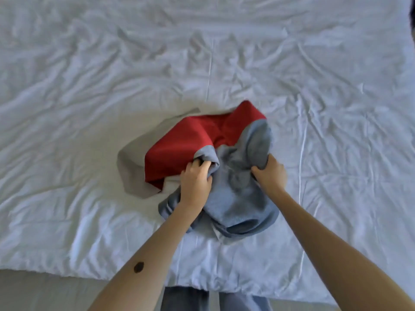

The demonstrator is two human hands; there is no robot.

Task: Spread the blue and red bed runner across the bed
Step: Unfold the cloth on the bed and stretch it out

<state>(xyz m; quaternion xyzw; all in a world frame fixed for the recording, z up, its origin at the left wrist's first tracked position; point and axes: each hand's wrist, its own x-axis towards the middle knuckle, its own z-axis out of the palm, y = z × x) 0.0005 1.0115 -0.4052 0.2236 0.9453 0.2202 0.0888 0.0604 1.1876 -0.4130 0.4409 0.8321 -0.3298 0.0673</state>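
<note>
Bed runner (208,158) is bunched in a heap near the foot edge of the bed (89,86), roughly centred across its width, sitting on the wrinkled white duvet. Left hand (196,180) is closed with fingers curled into a blue fold at the seam where blue meets red; right hand (270,173) is closed on a wad of blue fabric on the heap's right side. Both grips are on folds, not clearly on an edge or corner, so my read is that the step in hand is finding the ends before any spreading. To do it well: lift just enough to let the layers fall apart, walk each hand along the fabric to a hem or corner, then draw the hands apart sideways along the bed so the length runs across it. Keep the pull low and even so the duvet underneath does not drag or ridge further. Look of the cloth: red panel toward the far side with a smooth, flat weave; blue-grey section nearer the person, softer and heavily crumpled; a pale grey underside or lining shows at the left, folded out from under the red. Full length and end positions cannot be told from this heap. Task looks barely started.
</note>
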